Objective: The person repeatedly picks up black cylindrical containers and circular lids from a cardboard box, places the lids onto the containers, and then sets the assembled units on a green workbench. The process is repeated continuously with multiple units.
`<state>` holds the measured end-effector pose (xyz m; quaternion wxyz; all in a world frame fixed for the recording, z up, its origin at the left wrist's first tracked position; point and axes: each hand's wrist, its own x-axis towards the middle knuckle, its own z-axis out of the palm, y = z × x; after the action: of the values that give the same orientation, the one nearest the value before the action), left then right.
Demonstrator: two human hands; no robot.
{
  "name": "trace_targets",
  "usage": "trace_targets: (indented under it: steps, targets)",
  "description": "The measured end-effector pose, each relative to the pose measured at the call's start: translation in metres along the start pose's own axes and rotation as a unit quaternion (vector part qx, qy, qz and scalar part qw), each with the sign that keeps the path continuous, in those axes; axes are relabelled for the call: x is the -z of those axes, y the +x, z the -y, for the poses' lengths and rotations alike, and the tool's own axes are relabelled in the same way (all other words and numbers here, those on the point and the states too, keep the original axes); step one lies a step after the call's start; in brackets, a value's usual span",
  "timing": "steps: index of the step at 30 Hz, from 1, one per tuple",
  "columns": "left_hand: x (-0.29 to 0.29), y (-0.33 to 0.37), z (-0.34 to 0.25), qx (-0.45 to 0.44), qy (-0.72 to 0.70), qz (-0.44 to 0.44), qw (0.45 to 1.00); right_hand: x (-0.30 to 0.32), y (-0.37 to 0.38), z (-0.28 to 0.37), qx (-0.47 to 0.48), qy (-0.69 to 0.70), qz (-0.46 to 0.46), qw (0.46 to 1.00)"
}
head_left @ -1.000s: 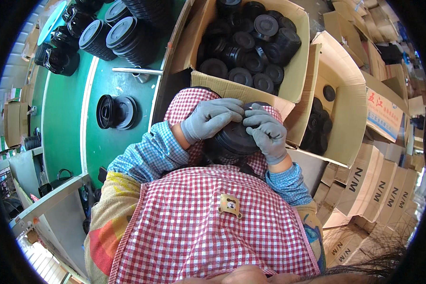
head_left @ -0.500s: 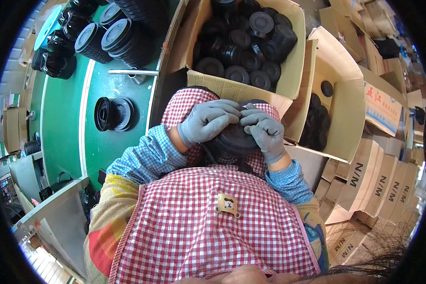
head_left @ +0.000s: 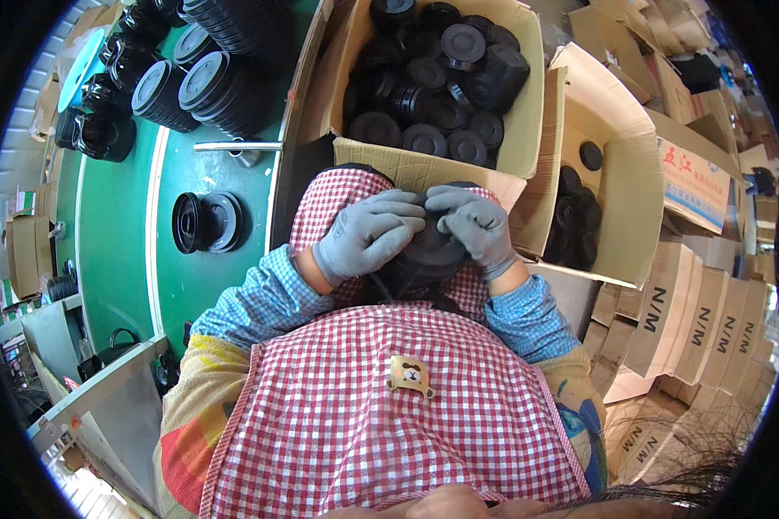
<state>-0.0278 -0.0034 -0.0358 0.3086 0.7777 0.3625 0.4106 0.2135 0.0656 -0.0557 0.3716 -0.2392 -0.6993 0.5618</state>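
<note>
A black round plastic part (head_left: 430, 259), wide and lid-like on top, rests on my lap between my knees, partly covered by my gloves. My left hand (head_left: 368, 238), in a grey glove, lies across its left side with fingers bent over the top. From the right, my right hand (head_left: 476, 229), gloved alike, grips the far right edge with curled fingers. Both sets of fingertips come close together at the far side of the part; exactly what they pinch there is hidden. Below the part, a darker body shows in shadow.
Beyond my knees stands an open carton (head_left: 446, 164) of black round parts; a second carton (head_left: 619, 233) holds more at right. On the green bench (head_left: 117, 251) at left are two black round pieces (head_left: 208, 221), a metal bar (head_left: 238, 146) and stacked black lids (head_left: 216, 91). Cardboard boxes (head_left: 666, 316) line the right.
My left hand has slid slightly left and lies flatter over the part. My right hand has shifted a little left, its fingers curling more at the far edge. The view has moved slightly.
</note>
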Motion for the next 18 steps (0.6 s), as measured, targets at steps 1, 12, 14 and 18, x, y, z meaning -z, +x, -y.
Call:
trace_targets:
  steps: [1,12,14,18]
  targets:
    - [0.0,-0.001,-0.002,0.012,-0.012,0.002,1.0,0.001,0.001,0.005,-0.032,-0.005,-0.025,0.999]
    - [0.012,0.016,0.006,0.007,-0.107,0.038,0.994,-0.007,-0.009,0.015,-0.032,-0.006,-0.018,0.999]
    - [0.013,0.025,0.012,-0.006,-0.117,-0.026,0.993,-0.001,0.013,0.034,-0.184,0.077,-0.054,0.978]
    - [0.038,0.032,0.008,0.154,-0.166,-0.212,0.951,-0.005,0.042,0.061,-0.045,-0.026,-0.14,0.989]
